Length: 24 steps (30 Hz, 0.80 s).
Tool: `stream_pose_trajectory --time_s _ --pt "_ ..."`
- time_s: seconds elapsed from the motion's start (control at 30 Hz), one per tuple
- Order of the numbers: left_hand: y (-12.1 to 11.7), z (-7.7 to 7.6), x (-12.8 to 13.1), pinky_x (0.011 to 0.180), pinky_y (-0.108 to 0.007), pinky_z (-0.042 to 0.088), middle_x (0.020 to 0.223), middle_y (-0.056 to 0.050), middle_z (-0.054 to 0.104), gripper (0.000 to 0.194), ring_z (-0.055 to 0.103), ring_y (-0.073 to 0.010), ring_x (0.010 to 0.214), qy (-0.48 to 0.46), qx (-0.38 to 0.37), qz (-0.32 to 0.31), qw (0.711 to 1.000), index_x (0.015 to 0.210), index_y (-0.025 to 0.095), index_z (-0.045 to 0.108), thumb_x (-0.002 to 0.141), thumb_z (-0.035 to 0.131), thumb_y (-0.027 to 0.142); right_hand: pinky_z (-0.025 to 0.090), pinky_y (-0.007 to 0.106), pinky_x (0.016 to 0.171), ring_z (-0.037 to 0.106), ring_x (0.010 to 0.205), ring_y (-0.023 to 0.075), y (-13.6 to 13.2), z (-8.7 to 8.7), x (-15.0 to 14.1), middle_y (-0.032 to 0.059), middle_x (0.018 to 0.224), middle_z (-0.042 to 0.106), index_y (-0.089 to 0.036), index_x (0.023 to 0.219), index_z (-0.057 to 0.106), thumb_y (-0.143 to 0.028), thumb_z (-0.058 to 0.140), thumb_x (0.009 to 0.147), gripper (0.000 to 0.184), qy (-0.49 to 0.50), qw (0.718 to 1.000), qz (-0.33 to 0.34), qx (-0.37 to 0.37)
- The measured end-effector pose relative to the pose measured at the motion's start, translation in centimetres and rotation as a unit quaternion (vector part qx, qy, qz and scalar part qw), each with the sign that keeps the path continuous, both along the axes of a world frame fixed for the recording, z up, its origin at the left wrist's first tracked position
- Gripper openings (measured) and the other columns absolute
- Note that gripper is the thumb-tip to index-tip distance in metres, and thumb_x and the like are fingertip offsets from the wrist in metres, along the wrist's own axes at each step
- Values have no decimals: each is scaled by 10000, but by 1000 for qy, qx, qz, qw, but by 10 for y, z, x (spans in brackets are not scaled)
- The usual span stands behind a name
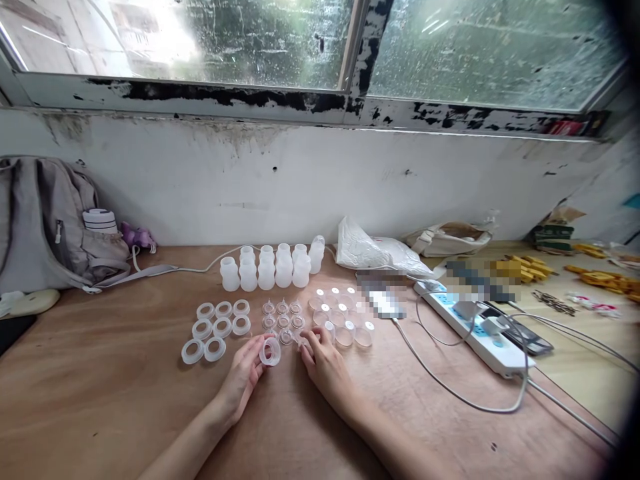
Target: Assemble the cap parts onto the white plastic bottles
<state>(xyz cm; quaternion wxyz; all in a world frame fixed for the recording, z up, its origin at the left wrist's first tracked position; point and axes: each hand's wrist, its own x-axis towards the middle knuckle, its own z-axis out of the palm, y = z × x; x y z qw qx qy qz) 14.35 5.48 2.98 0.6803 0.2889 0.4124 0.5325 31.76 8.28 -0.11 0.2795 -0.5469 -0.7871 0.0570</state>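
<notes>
My left hand [246, 373] is closed on a translucent screw ring [270, 352], its opening turned toward me. With pinched fingers my right hand [323, 360] grips a clear teat [302, 342] at the near right corner of the teat rows; the fingers partly cover it. The other clear teats [283, 321] stand in rows between my hands. To the left lie several more screw rings [222, 327]. Several clear domed caps [344, 335] with white dots sit right of my right hand. Behind them stand frosted bottles [249, 273], and one at the right end [317, 255] has a domed top.
White plastic bags [375, 250] lie against the wall. On the right are a power strip [480, 330] with cables and a phone [383, 300]. Yellow parts [525, 268] lie farther right. A grey backpack [45, 220] is at the far left.
</notes>
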Motion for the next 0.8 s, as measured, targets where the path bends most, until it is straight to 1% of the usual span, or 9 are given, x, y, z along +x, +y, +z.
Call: stream_pose_trajectory --time_s 0.13,0.27,0.43,0.53,0.6,0.7,0.73,0.77,0.8 --pt "2 -2 0 834 -304 435 1029 -94 596 277 548 -191 961 -2 -10 10 1000 896 141 598 777 516 377 477 277 638 569 815 178 -1 0 0 62 971 539 -210 984 487 -184 392 829 184 32 999 20 1" --pt "-2 -1 3 761 -262 450 982 -71 593 262 559 -153 876 -2 -19 -1 1000 907 158 569 783 512 382 458 255 594 551 663 139 -4 1 -1 43 859 538 -202 955 476 -194 385 840 147 88 995 44 1" --pt "-24 -3 24 599 -201 436 829 -34 579 285 542 -107 712 -12 -36 -119 992 906 164 559 803 471 415 441 234 579 522 618 120 -8 2 -3 29 780 511 -194 924 483 -174 379 842 134 155 985 77 8" --pt "-36 -7 35 555 -200 425 762 -31 571 329 531 -107 647 65 14 -171 983 891 154 558 803 444 449 435 235 558 512 586 115 -8 2 -3 23 763 516 -193 908 493 -188 394 839 121 167 984 67 -3" --pt "-39 -8 32 575 -222 438 750 -43 581 332 538 -125 641 187 121 -191 956 908 151 572 780 479 443 433 236 548 504 568 112 -7 3 -2 20 754 520 -191 903 500 -192 399 835 122 178 982 59 -7" --pt "-38 -4 16 769 -287 445 933 -98 591 305 555 -192 839 350 342 -232 841 969 172 602 744 551 372 434 237 542 498 560 112 -6 4 -1 19 740 530 -183 914 509 -188 408 824 135 197 978 62 -13" --pt "-36 -3 10 822 -302 430 979 -107 582 301 546 -203 894 376 385 -238 808 992 180 599 748 551 349 436 238 541 499 561 112 -6 5 -1 20 739 534 -182 920 510 -187 408 822 141 203 977 65 -15" --pt "-35 -2 4 848 -310 425 1003 -110 573 302 538 -205 924 392 406 -233 792 1013 182 590 755 544 332 438 239 541 502 565 114 -7 5 -1 23 740 538 -180 925 510 -186 409 820 146 210 975 69 -15" --pt "-33 -2 0 852 -314 431 1018 -109 564 300 533 -202 940 401 403 -214 794 1032 184 575 771 524 321 440 241 542 506 572 117 -7 5 -1 26 741 540 -180 932 508 -187 408 818 152 218 973 71 -14"
